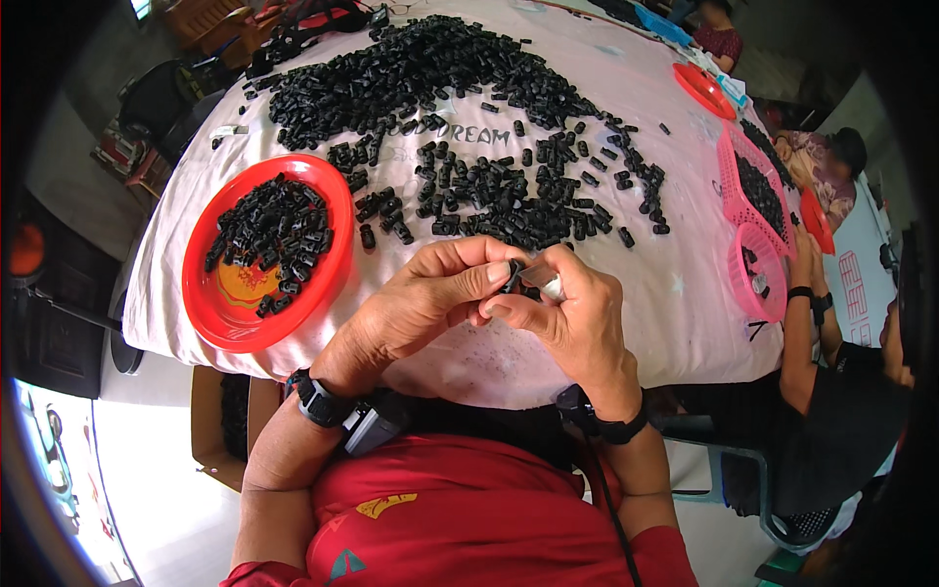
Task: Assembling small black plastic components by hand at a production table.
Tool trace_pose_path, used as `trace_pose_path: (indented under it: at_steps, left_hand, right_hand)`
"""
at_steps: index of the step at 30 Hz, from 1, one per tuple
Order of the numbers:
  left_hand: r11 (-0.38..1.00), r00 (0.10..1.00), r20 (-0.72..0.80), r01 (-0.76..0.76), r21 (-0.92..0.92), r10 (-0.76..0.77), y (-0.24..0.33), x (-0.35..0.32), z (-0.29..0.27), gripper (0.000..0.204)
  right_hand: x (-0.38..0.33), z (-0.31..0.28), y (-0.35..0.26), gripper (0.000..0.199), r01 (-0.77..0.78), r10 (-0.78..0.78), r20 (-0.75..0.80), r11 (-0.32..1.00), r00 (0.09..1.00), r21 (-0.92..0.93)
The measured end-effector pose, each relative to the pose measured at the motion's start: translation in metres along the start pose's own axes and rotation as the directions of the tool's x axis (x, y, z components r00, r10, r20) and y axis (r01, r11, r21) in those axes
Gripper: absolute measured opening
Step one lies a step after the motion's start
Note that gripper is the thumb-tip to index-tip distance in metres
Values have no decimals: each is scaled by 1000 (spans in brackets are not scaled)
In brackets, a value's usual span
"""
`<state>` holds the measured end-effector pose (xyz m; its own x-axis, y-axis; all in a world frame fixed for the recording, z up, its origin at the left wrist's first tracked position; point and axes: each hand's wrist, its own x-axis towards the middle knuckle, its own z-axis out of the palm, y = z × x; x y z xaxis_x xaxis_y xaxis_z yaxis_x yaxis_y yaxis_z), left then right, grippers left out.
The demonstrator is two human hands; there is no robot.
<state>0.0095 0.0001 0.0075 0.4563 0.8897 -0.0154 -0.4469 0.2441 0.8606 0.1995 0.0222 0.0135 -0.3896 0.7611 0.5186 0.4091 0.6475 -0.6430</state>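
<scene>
At frame centre, a small black plastic clip (pixel 513 277) is pinched in the left hand (pixel 416 308) while a slim silver-tipped tool (pixel 544 282) is gripped by the right hand (pixel 577 328); steadying both above the pale cloth-covered surface (pixel 675 293) seems wise.

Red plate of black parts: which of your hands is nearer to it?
Left. The left hand is just right of the red plate, close to its rim; the right hand is farther right, beyond the left hand.
</scene>
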Motion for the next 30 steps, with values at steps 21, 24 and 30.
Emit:
trace_pose_path:
  at_steps: [21,24,30]
  left_hand:
    - [999,994,-109,19,-49,-24,-5,3,4,25]
    - [998,991,-128,20,-63,-28,-5,2,4,24]
    - [989,992,-112,47,-141,-63,-1,3,-1,26]
  right_hand:
    - [-1,4,9,53,41,-46,-27,986,999,-161]
    - [0,6,5,53,35,-39,-26,992,999,-120]
    - [-1,5,5,44,32,-33,-20,998,999,-49]
